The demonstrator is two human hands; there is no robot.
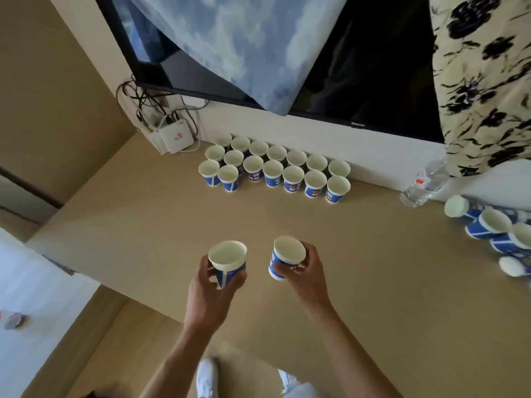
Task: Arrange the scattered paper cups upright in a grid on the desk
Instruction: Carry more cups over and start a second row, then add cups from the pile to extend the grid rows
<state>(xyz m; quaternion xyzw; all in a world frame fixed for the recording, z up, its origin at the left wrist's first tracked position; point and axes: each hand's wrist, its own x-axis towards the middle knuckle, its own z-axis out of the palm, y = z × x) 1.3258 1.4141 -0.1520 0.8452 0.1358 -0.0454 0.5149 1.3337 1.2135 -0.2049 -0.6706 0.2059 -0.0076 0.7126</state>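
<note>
Our fingers [240, 278] are gripping two cups above the worktop [359, 282]: left hand [205, 285] holding the left cup [228, 258] upright, right hand [306, 271] tilting the right cup [287, 255], likely readying both for the far grid [273, 170]; loose cups [494, 225] are lying rightward.

I get soft, even daylight here, fairly bright, with only faint, diffuse shadows on the desk [373, 282]. The dark screen [373, 67] at the top shows dim reflections and a pale glare near its upper left corner. My wide lens bends straight lines, most strongly toward the frame edges. Everything looks slightly soft and blocky. The cups [494, 225] at the right edge and the bottle [422, 185] smear most.
</note>
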